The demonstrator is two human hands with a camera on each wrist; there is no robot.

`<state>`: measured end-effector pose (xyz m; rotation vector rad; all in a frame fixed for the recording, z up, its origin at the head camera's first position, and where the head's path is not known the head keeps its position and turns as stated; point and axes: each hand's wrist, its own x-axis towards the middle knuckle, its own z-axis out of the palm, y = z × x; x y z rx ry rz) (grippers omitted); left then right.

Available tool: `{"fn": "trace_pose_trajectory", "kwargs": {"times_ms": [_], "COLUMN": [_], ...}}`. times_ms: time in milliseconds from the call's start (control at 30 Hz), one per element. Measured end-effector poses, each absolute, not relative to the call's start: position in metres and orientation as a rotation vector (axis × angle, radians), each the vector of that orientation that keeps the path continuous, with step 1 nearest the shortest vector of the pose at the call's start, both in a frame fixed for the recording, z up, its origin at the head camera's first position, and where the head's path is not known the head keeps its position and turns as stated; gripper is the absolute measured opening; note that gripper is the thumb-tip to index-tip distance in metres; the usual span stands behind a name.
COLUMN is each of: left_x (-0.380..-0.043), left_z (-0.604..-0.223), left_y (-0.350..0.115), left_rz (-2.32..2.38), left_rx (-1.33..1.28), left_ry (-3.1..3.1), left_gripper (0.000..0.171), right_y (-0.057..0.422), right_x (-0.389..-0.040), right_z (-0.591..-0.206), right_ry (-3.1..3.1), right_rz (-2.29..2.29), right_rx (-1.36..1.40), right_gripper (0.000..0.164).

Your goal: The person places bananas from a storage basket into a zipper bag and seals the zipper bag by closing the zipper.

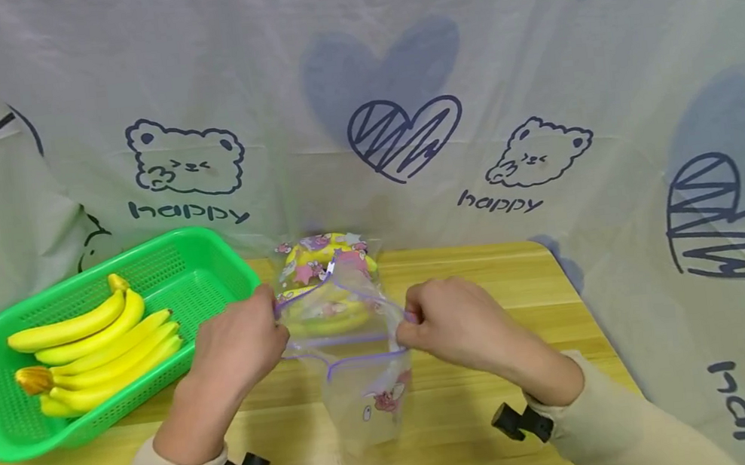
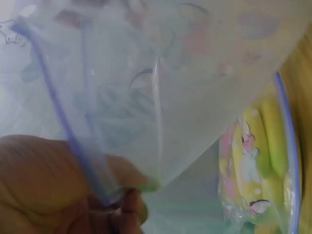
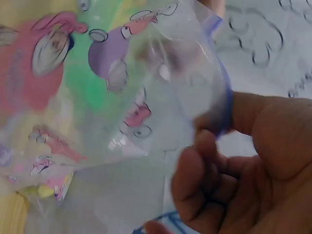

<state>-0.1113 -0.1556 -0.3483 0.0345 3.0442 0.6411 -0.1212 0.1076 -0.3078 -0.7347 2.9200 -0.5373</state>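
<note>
A clear zip bag [image 1: 370, 407] with a purple seal and pink cartoon prints hangs between my hands, its mouth spread apart. My left hand [image 1: 241, 345] pinches one side of the mouth; in the left wrist view the thumb and fingers [image 2: 127, 173] close on the purple strip. The opposite edge is pinched by my right hand [image 1: 453, 322], and the right wrist view shows its thumb and forefinger on the bag [image 3: 146, 92]. Behind it lies a second printed zip bag [image 1: 312, 273] with yellow bananas inside, partly covered by the held bag.
At the left stands a green plastic basket [image 1: 205, 261] with several yellow bananas [image 1: 112, 351] in it. Everything rests on a wooden table [image 1: 507, 279]. A pale cloth [image 1: 287, 67] printed with hearts and bears hangs behind and along the sides.
</note>
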Motion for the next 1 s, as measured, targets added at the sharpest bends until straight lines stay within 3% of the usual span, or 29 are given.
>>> {"fn": "trace_pose_trajectory", "kwargs": {"times_ms": [133,267,333,533,833,1000], "left_x": [-0.111,-0.107,-0.104,-0.103,-0.121,-0.12], "left_z": [-0.352,-0.361,-0.368,-0.378,-0.368,-0.373], "left_y": [-0.146,-0.128,-0.123,-0.132,-0.154,-0.163], "left_rz": [0.667,0.67,0.588,0.322,0.766,0.73], "left_rx": [0.057,0.153,0.205,0.301,0.152,0.076], "left_ry": [2.965,2.898,2.873,2.798,2.824,2.894], "left_gripper": [0.023,0.073,0.085,0.065,0.041,0.024], "right_y": [0.111,0.102,0.099,0.101,0.091,0.093], "right_x": [-0.128,-0.131,-0.133,-0.133,-0.142,-0.145], "right_z": [-0.31,-0.315,-0.315,-0.312,-0.33,-0.332], "right_ry": [2.927,2.915,2.919,2.942,3.028,3.05], "right_rz": [-0.667,-0.673,-0.664,-0.675,-0.568,-0.558], "right_rx": [-0.694,-0.772,-0.773,-0.733,-0.7,-0.677], "right_gripper": [0.019,0.018,0.018,0.02,0.02,0.02]}}
